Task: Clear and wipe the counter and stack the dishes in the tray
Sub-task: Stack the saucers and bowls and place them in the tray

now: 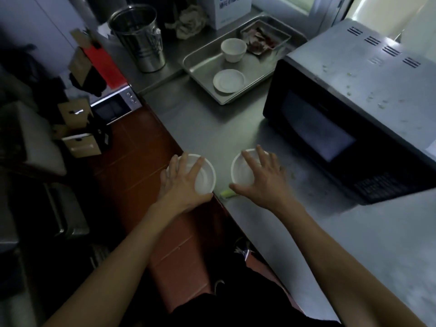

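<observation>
- The left hand (182, 182) lies over a white bowl (203, 175) at the counter's near edge, fingers spread across the rim and thumb curled round the near side, so it grips the bowl; the hand hides the bowl's left half.
- The right hand (260, 179) covers a second white bowl (240, 169) in the same way, fingers splayed over the top and thumb hooked at the near rim; whether either bowl is lifted or rests on the counter (212, 128) cannot be told.
- A small yellow-green scrap (227, 193) lies on the counter just beside the right thumb (too blurred to identify).
- The steel tray (200, 67) sits farther back on the counter, holding a white saucer (228, 80), a white cup (233, 49) and a clear container (265, 38) whose dark reddish contents are hard to make out.
- A microwave (354, 102) stands to the right of the bowls, its far side cut off by the frame; pale crumbs dot its top.
- Behind the tray stand a steel bucket (139, 36), a crumpled cloth (190, 21) and a white box (232, 10) cut off at the top.
</observation>
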Demonstrator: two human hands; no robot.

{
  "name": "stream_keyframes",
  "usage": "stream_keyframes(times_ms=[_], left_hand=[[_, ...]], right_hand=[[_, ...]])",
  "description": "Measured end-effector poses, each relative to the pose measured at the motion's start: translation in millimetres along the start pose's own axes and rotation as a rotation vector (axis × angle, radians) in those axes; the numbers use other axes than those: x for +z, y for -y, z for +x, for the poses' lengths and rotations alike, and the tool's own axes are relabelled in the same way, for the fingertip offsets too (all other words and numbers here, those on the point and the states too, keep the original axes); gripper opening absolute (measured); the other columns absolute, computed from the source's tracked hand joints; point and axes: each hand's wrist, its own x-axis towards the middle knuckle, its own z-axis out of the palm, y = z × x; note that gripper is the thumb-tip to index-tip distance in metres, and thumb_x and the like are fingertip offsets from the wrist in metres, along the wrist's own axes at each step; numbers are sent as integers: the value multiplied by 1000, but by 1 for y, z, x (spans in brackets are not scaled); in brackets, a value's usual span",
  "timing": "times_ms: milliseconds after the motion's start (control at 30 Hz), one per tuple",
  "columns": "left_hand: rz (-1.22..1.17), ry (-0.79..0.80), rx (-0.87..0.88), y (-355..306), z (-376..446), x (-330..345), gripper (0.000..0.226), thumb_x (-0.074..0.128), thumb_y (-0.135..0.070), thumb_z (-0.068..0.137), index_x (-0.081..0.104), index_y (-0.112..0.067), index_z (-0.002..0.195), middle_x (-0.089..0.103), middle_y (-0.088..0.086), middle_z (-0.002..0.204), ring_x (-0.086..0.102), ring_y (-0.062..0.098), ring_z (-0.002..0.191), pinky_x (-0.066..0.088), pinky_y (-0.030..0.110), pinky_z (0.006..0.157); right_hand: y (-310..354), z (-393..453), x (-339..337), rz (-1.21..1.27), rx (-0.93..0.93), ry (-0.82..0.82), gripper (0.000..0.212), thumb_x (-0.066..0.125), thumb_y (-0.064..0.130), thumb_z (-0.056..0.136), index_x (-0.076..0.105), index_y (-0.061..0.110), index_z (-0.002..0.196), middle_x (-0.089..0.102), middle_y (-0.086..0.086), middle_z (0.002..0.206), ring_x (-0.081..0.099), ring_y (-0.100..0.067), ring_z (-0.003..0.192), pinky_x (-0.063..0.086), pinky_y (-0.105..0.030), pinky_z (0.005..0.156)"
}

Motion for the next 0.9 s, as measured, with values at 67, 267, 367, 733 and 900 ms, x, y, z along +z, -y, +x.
stream_keyframes(times_ms=[67, 267, 367, 733, 900], left_hand=[[-4, -8, -24, 4, 14, -4, 110, 63, -76, 65, 5, -43, 153, -8, 1, 162, -6, 32, 149, 16, 58, 115], [-30, -7, -82, 20, 40, -12, 110, 62, -77, 66, 5, -43, 153, -7, 2, 162, -5, 33, 149, 18, 59, 114], [-24, 10, -98, 33, 51, -14, 109, 60, -78, 66, 5, -42, 153, -8, 1, 162, -5, 33, 149, 19, 59, 115], [-81, 66, -33, 127, 119, -31, 107, 62, -74, 68, 6, -41, 152, -9, 0, 162, -8, 31, 148, 15, 57, 115], [-95, 52, 20, 188, 164, -57, 108, 63, -75, 66, 9, -41, 153, -7, 0, 162, -5, 32, 148, 17, 58, 114]], right_hand=[[1, 19, 0, 9, -5, 14, 99, 55, 82, 70, 17, 43, 153, 7, -2, 165, 9, -34, 147, 26, -63, 110], [19, 68, -1, 65, -33, 45, 100, 58, 81, 70, 17, 43, 152, 6, -1, 165, 7, -34, 148, 24, -64, 110], [33, 90, 1, 87, -42, 41, 99, 59, 81, 70, 20, 42, 152, 8, -2, 165, 9, -34, 148, 24, -63, 110], [100, 167, 32, 38, 46, 25, 100, 48, 88, 62, 25, 43, 148, 15, -2, 163, 17, -34, 145, 32, -63, 106], [144, 202, 37, 0, 124, 25, 99, 47, 90, 61, 25, 45, 146, 18, 2, 162, 20, -32, 145, 35, -62, 105]])
